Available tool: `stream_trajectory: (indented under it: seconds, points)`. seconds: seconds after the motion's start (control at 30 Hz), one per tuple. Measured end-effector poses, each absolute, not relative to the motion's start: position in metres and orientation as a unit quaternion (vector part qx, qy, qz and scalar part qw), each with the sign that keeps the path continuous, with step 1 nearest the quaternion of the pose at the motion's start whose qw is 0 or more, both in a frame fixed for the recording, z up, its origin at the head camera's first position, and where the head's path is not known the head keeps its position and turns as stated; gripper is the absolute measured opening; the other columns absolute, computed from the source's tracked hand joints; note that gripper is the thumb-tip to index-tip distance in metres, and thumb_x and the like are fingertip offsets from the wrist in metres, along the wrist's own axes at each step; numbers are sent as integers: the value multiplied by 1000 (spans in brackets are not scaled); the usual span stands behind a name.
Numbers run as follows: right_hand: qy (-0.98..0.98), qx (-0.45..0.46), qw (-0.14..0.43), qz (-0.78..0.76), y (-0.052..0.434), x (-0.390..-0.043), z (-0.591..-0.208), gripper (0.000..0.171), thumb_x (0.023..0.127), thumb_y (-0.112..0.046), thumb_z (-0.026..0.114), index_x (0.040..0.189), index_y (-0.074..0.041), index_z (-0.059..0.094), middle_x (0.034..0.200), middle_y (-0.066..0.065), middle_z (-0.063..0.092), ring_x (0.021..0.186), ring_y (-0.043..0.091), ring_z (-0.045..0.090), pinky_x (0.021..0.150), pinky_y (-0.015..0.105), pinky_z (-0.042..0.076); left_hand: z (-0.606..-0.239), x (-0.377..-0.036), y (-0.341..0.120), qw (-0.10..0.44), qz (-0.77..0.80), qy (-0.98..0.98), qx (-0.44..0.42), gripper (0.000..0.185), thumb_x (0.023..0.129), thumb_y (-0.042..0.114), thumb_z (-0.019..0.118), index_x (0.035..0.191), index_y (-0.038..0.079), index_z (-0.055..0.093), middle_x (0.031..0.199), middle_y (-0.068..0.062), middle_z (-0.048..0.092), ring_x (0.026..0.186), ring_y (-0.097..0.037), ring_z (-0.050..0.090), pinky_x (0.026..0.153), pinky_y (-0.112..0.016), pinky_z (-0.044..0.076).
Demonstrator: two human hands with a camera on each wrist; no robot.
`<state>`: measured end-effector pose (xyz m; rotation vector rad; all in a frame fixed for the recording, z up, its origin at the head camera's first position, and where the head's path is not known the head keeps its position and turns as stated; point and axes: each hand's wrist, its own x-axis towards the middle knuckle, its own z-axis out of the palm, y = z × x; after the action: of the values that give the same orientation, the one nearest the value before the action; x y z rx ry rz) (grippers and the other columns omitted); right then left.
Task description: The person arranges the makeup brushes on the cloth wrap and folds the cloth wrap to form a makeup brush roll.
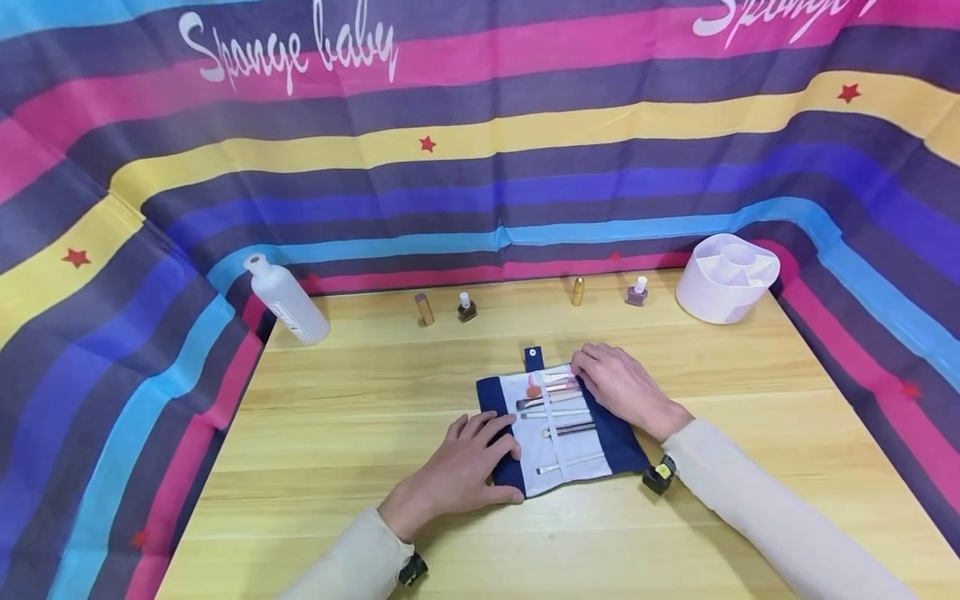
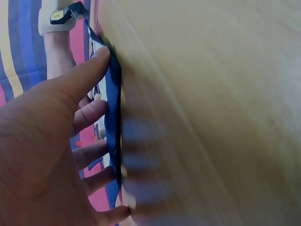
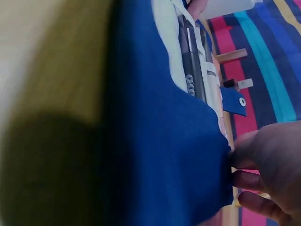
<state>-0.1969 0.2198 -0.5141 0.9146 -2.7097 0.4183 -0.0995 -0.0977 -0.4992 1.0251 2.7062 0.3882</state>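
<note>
Roughly six brushes in one roll; two hands touching it.

A light wooden table carries everything. Near its middle lies an opened blue and white brush roll. Along the far edge stand a white bottle at the left, a gold tube, a dark polish bottle, a gold capsule-shaped tube, a pale pink polish bottle, and a white divided organizer at the right corner.
</note>
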Motion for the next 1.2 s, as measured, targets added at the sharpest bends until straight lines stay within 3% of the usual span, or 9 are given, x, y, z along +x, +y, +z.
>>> stream_trajectory:
  seconds: [0.13, 0.23, 0.33, 0.43, 0.53, 0.77, 0.93, 1.07, 1.2]
  points:
    - [-933, 306, 93, 166, 224, -189, -512, 10, 101, -17, 79, 109, -13, 76, 112, 6, 73, 102, 26, 70, 92, 50, 60, -502, -100, -97, 104, 124, 926, 342, 50, 96, 67, 73, 125, 28, 60, 175, -5, 39, 162, -39, 36, 124, -74, 32]
    - [-931, 325, 38, 161, 232, -165, -506, 38, 104, -37, 77, 132, -12, 75, 142, 15, 68, 126, 35, 68, 109, 59, 55, -503, -99, -99, 110, 118, 926, 342, 57, 93, 69, 76, 131, 30, 60, 178, -4, 36, 165, -36, 33, 126, -74, 28]
    - [-922, 353, -23, 155, 242, -134, -503, 67, 103, -58, 70, 155, -17, 62, 171, 17, 44, 155, 43, 47, 124, 70, 36, -502, -99, -106, 115, 123, 922, 348, 63, 91, 69, 78, 137, 31, 60, 179, -3, 34, 167, -33, 30, 130, -74, 22]
    - [-911, 374, -60, 162, 250, -109, -505, 85, 96, -71, 70, 165, -25, 50, 179, 13, 31, 162, 42, 35, 127, 74, 27, -500, -103, -114, 105, 135, 920, 352, 53, 97, 63, 74, 137, 29, 65, 175, -3, 41, 165, -29, 34, 132, -71, 21]
    - [-907, 383, -67, 162, 254, -97, -509, 89, 93, -69, 75, 168, -31, 45, 180, 11, 30, 163, 41, 34, 127, 70, 27, -499, -105, -119, 73, 132, 920, 362, 38, 104, 53, 69, 131, 26, 70, 168, -3, 52, 160, -27, 44, 130, -70, 27]
    - [-892, 426, 38, 144, 255, -97, -513, 38, 100, -33, 79, 136, -23, 77, 160, 13, 60, 147, 42, 57, 120, 60, 42, -502, -102, -112, 8, 97, 900, 424, 31, 107, 51, 67, 123, 26, 72, 156, -1, 64, 149, -27, 57, 124, -66, 40]
    - [-902, 380, 82, 187, 249, -109, -508, 20, 102, -21, 76, 121, -17, 80, 127, 2, 79, 118, 25, 76, 103, 51, 61, -499, -112, -109, -21, 190, 912, 362, 18, 108, 32, 69, 115, 18, 78, 125, 1, 79, 118, -17, 74, 108, -47, 57]
    - [-923, 317, 93, 198, 241, -122, -505, 8, 105, -22, 73, 113, -18, 75, 102, -10, 74, 89, 6, 70, 83, 40, 63, -497, -123, -103, -13, 225, 933, 279, 13, 107, 25, 70, 111, 15, 77, 110, 2, 78, 103, -15, 73, 95, -43, 58]
    - [-937, 292, 85, 174, 236, -130, -506, 6, 106, -23, 73, 108, -17, 74, 94, -9, 68, 81, 6, 63, 79, 40, 58, -498, -130, -95, -4, 184, 949, 256, 15, 108, 27, 69, 113, 14, 75, 114, -2, 76, 107, -19, 72, 92, -44, 54]
